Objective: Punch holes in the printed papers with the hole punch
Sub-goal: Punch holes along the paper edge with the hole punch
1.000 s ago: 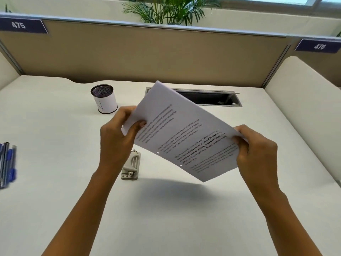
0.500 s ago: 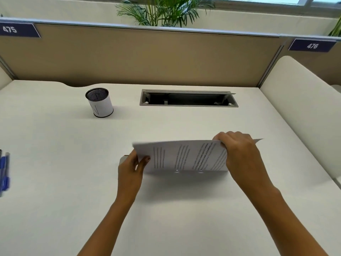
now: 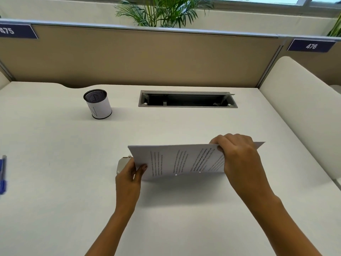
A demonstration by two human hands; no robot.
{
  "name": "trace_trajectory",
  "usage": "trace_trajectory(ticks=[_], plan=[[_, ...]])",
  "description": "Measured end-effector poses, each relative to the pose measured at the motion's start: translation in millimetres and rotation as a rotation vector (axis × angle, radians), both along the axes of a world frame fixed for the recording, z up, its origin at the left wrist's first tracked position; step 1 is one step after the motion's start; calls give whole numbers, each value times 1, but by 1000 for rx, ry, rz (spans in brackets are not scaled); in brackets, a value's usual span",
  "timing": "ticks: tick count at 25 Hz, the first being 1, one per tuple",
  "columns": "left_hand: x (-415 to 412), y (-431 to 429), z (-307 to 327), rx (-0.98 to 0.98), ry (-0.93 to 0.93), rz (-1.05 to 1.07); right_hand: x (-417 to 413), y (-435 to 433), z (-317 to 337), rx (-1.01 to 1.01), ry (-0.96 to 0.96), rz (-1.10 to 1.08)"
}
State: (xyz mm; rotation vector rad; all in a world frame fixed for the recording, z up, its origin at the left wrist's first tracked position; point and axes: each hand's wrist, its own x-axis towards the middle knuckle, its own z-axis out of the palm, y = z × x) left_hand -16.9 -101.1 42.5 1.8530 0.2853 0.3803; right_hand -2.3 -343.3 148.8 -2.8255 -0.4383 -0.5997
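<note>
A stack of printed papers [image 3: 177, 161] stands on its long lower edge on the desk, text running sideways, with two punched holes near that bottom edge. My left hand [image 3: 131, 174] pinches the stack's left edge. My right hand [image 3: 238, 156] grips its upper right part from above. The grey hole punch [image 3: 122, 164] lies on the desk just left of the papers, mostly hidden behind my left hand.
A mesh pen cup [image 3: 97, 104] stands at the back left. An open cable tray [image 3: 187, 99] is sunk into the desk [image 3: 55, 163] at the back. Blue pens [image 3: 2, 174] lie at the far left edge. Partitions [image 3: 147, 56] close the back and right.
The papers came down from a tilted hold in the air to stand on their edge on the desk; in the last half second both hands have barely moved.
</note>
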Motion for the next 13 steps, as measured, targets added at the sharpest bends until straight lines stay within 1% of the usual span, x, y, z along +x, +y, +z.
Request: trace_trajectory(ticks=[3, 5, 7, 11, 13], plan=[[1, 0, -2, 2, 8, 11, 0, 3, 4, 2, -21, -11], [1, -2, -4, 2, 37, -2, 2, 5, 1, -17, 1, -9], [1, -3, -3, 12, 16, 2, 2, 7, -2, -17, 31, -8], [8, -1, 8, 32, -65, 25, -1, 8, 8, 63, 8, -8], [16, -1, 15, -35, -49, 94, -1, 7, 16, 115, -19, -14]])
